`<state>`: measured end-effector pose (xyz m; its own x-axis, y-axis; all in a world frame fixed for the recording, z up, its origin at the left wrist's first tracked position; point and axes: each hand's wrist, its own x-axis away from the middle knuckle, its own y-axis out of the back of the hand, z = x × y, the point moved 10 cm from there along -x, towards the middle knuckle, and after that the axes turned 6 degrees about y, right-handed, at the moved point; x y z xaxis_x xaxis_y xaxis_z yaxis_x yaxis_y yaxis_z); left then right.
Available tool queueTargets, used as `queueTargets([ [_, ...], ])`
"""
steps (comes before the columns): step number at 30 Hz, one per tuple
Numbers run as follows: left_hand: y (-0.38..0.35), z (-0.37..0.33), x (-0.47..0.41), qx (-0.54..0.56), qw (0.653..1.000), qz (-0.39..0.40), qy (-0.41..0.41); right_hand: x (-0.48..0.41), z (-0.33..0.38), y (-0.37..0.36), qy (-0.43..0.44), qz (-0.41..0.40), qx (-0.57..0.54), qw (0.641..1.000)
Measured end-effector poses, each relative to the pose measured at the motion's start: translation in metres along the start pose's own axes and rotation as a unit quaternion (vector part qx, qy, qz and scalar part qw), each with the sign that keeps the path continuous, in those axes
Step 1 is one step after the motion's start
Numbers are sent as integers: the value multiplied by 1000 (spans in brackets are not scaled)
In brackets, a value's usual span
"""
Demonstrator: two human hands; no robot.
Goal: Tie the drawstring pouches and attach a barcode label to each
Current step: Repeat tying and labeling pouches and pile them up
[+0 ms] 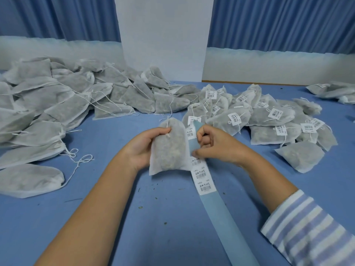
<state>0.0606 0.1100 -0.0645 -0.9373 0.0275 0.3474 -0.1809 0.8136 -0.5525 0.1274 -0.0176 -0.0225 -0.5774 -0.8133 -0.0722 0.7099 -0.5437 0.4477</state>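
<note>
My left hand [143,145] grips a white mesh drawstring pouch [170,148] by its gathered neck, holding it upright above the blue table. Just to its right, my right hand [215,144] pinches a blue backing strip [194,143] that carries white barcode labels [204,186]. The strip runs from behind the pouch down toward me across the table. One label [190,132] sits at the strip's top, between my two hands.
A big heap of unlabelled pouches [57,104] with loose strings fills the left side. A pile of labelled pouches [269,120] lies at the right. The blue table [153,217] in front has small crumbs on it. A white wall panel and blue curtains stand behind.
</note>
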Motion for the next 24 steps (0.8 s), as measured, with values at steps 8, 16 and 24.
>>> queueTargets([
  [8,-3,-4,4,11,1000,16,-9,10,48,21,202,-135,207,948],
  [16,-17,-5,11,-13,998,64,-15,14,57,12,242,-136,308,910],
  [24,-14,-1,11,-219,976,14,-6,11,54,13,212,-111,279,930],
])
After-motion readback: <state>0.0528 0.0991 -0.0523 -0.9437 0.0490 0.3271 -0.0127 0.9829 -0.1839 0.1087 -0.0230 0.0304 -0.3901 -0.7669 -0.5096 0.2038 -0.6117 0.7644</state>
